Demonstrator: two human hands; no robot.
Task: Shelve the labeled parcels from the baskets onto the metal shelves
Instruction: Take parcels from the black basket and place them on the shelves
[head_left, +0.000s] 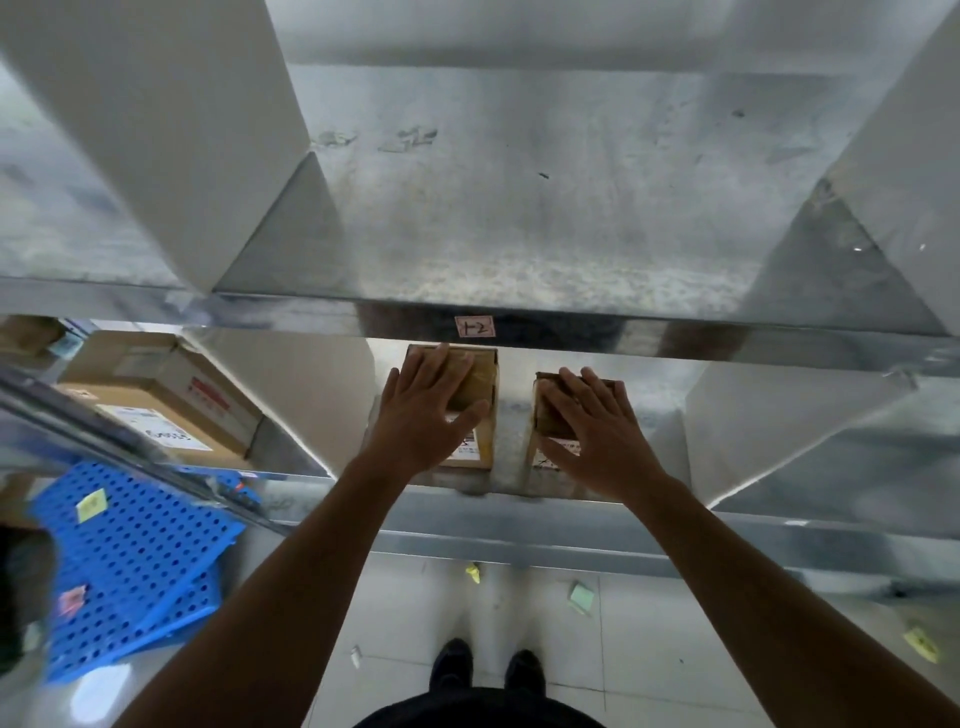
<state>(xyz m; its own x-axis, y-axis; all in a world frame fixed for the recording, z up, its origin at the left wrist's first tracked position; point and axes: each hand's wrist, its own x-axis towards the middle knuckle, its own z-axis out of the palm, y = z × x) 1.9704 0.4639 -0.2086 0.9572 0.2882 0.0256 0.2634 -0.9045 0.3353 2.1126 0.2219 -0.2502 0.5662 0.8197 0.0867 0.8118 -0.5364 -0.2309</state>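
Lower left of the tag (474, 327), marked "1-2": blue basket (130, 545), then cartons (171, 400) in the next bay. Under the tag, the left hand (426, 410) lies flat, fingers spread, on the left parcel (480, 376). The right hand (597, 431) lies likewise on the right parcel (548, 410). The parcels stand apart near the shelf (519, 499) front edge, with bare shelf to the right. Parcel labels are unreadable.

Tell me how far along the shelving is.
Done: larger boxes sit shelved in the bay to the left. In hand: left hand and right hand rest flat on the left parcel and right parcel on the metal shelf. Left: cannot tell; the blue basket hides its contents.
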